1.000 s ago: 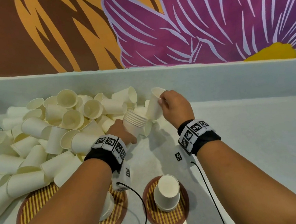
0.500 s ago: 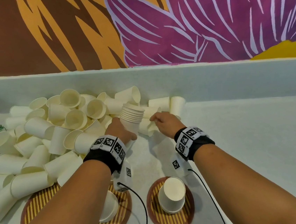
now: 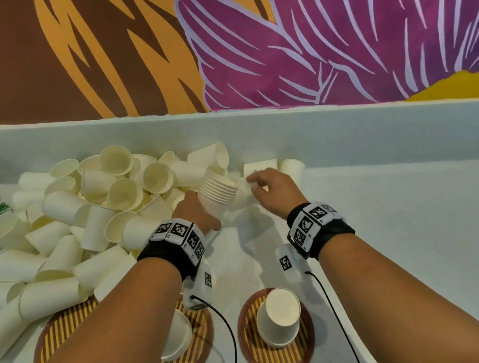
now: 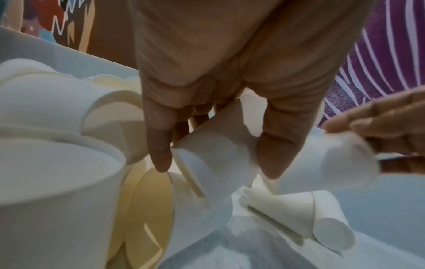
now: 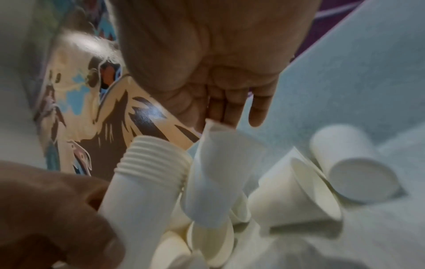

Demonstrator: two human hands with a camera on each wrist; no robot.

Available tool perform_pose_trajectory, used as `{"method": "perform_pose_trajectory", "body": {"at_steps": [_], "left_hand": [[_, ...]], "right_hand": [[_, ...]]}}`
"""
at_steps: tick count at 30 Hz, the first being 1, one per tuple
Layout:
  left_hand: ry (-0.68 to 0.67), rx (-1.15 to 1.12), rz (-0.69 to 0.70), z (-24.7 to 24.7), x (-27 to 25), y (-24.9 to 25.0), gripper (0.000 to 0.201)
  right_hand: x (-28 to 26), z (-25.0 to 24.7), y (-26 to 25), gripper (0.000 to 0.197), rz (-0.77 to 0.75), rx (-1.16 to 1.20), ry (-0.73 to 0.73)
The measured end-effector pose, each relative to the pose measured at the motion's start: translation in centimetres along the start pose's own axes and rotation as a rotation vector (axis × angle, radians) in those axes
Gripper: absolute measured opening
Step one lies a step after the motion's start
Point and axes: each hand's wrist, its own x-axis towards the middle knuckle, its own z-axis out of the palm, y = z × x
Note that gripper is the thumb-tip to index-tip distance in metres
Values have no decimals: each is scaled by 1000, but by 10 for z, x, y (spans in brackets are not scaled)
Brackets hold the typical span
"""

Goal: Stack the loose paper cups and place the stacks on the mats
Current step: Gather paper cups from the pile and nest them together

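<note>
Stack of nested paper cups (image 3: 217, 191) gripped in left hand (image 3: 195, 212) above the tabletop (image 3: 414, 222), right hand (image 3: 274, 191) beside it pinching a loose cup (image 5: 214, 174), cup pile (image 3: 74, 222) left, two mats (image 3: 278, 351) near with upturned cups

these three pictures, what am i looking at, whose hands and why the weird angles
No machine here: a person is sorting paper cups, wearing three cameras. The wide picture comes from the head; the two close ones look along each wrist.

The left hand holds a stack of cups. The right hand pinches a single cup by its rim.

On the table lies a pile of loose cups. Nearer the person are round striped mats, two of them carrying upside-down cups.
</note>
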Motion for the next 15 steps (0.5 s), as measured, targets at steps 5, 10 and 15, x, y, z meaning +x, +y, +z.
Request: {"method": "perform_pose_trajectory", "body": {"at_steps": [5,10,15], "left_hand": [[-22,124,-10,2,-17,14,73],[-56,115,88,1,-37,24,76],[-7,-76,242,-6,-60,29,75]], "right_hand": [[-5,-31,-17,20,-153,-12,344],[-20,-37,-31,21,-254,11,322],[-40,-35,-41,33,-226,19,32]]}}
